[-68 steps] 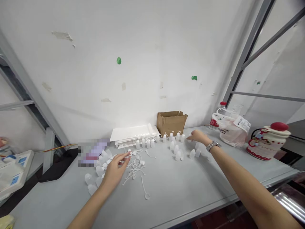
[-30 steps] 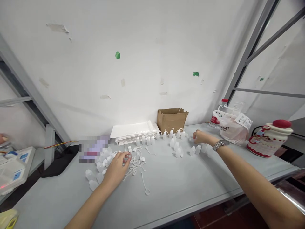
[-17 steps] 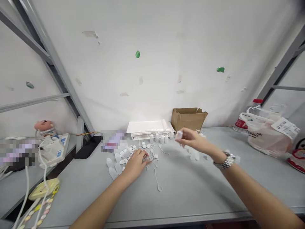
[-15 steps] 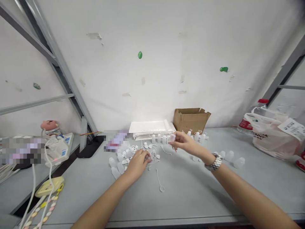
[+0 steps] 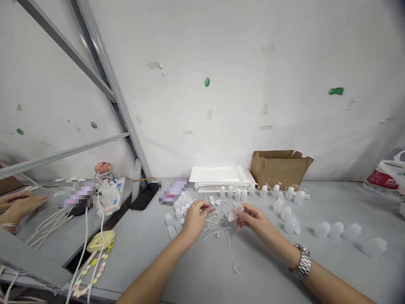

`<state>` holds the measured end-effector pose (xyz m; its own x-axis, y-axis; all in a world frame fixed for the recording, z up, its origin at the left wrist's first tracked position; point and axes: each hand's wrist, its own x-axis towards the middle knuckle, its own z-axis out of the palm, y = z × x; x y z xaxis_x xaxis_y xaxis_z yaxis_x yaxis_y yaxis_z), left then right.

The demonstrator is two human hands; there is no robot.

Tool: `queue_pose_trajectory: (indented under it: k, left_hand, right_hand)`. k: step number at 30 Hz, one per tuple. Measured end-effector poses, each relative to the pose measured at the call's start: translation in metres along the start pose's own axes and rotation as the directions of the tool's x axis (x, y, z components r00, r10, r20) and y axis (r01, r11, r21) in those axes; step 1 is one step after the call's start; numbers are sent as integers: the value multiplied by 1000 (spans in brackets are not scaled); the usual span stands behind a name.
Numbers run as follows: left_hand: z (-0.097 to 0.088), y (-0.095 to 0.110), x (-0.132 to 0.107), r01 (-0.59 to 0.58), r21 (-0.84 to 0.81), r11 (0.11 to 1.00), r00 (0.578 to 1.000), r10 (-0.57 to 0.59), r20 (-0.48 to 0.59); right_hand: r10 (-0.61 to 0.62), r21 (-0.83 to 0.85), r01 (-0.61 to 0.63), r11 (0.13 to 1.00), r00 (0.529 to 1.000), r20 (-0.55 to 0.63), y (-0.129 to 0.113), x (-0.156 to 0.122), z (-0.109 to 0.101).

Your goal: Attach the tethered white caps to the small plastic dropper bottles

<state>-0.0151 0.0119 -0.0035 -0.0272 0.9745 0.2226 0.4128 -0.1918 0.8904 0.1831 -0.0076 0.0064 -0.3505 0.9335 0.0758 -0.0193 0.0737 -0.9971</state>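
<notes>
The right hand (image 5: 253, 219) had its grip narrowed on a small translucent bottle (image 5: 235, 212), pinched between thumb and fingers over the worktop (image 5: 262, 278). At nine o'clock from it, the left hand (image 5: 196, 218) had its fingertips close together; I could not tell whether that grip held anything. White straps (image 5: 218, 221) lay tangled between the two, and one ring-ended strap (image 5: 232, 256) lay at seven o'clock from the right hand. Capped bottles (image 5: 275, 191) stood at one o'clock, before a cardboard box (image 5: 281, 169). Pale bottles and caps (image 5: 182, 207) clustered at ten o'clock from the left hand.
</notes>
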Motion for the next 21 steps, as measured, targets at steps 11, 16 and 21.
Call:
queue_pose_trajectory:
  k: [11,16,21]
  left_hand:
    - [1,5,-3,201,-525,827,979,-150,139]
    - [0,4,-2,234,-590,773,971,-211,109]
    - [0,-2,3,164,-524,836,984,-179,23]
  right_hand:
    - [24,-34,-20,999,994,111,1,-5,11]
    - [46,12,-50,999,972,232,10,-9,18]
    - [70,-19,-68,998,967,244,14,-10,21]
